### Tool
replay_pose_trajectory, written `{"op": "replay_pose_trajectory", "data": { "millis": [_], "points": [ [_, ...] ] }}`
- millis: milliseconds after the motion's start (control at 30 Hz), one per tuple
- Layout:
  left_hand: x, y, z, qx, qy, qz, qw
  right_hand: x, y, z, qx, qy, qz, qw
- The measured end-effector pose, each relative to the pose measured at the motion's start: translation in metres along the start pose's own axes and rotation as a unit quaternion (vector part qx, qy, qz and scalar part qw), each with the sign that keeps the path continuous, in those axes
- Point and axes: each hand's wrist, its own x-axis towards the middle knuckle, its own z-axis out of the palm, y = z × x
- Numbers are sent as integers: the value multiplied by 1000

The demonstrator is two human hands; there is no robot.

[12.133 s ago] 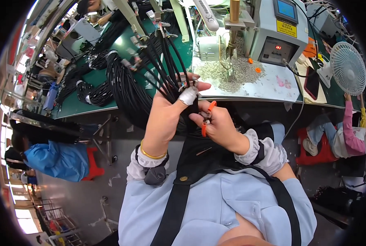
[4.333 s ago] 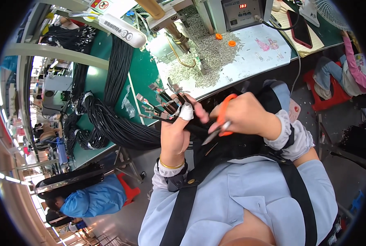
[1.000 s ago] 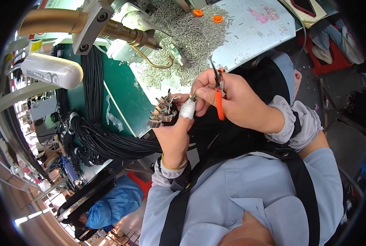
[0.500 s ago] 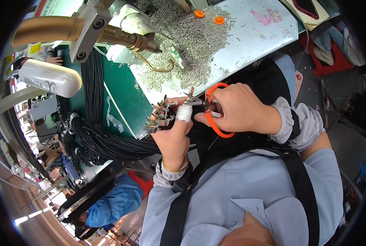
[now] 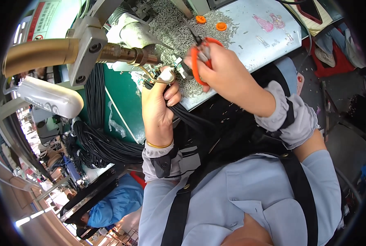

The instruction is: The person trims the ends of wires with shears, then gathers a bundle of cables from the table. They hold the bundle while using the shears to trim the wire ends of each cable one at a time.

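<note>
My left hand [image 5: 157, 108] is closed round a bundle of black cables [image 5: 191, 119]. Small metal connectors on the cable ends show beside its thumb, partly hidden by a bent brass tube [image 5: 145, 73]. White tape wraps the thumb tip, which sits under the machine's brass nozzle [image 5: 121, 54]. Orange-handled pliers [image 5: 196, 65] are gripped in my right hand [image 5: 226, 76], their dark jaws pointing away over a heap of small silvery metal pieces [image 5: 166, 26]. Between the hands stands a small block [image 5: 184, 70] with a white and green piece at its top.
Long black cable bundles [image 5: 105, 139] lie on the green mat [image 5: 117, 98] at left. A white cylinder [image 5: 52, 96] and a metal clamp [image 5: 86, 51] hang over it. Two orange caps [image 5: 221, 26] rest by the heap. A person in blue [image 5: 117, 201] sits at lower left.
My left hand has moved up with the cables to beneath the nozzle. My right hand has carried the pliers up and away from the connectors, turning their jaws toward the far side.
</note>
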Motion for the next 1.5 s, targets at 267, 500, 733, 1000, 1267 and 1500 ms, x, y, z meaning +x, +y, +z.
{"op": "replay_pose_trajectory", "data": {
  "millis": [267,500,733,1000,1267,1500],
  "points": [
    [2,6,-4,30,-3,-25,999,20,0,2,16,-69,95,993],
    [-3,7,1,57,20,-9,998,21,11,5,-23,-64,45,997],
    [-4,6,2,66,31,6,997,21,3,5,10,-72,76,994],
    [-17,4,7,58,26,4,998,10,1,4,63,-71,70,993],
    [-58,-24,8,66,63,84,992,-20,3,-7,1,-52,-64,997],
    [-82,-32,12,155,15,80,985,-35,-10,-9,-37,-151,-127,980]
  ]
}}
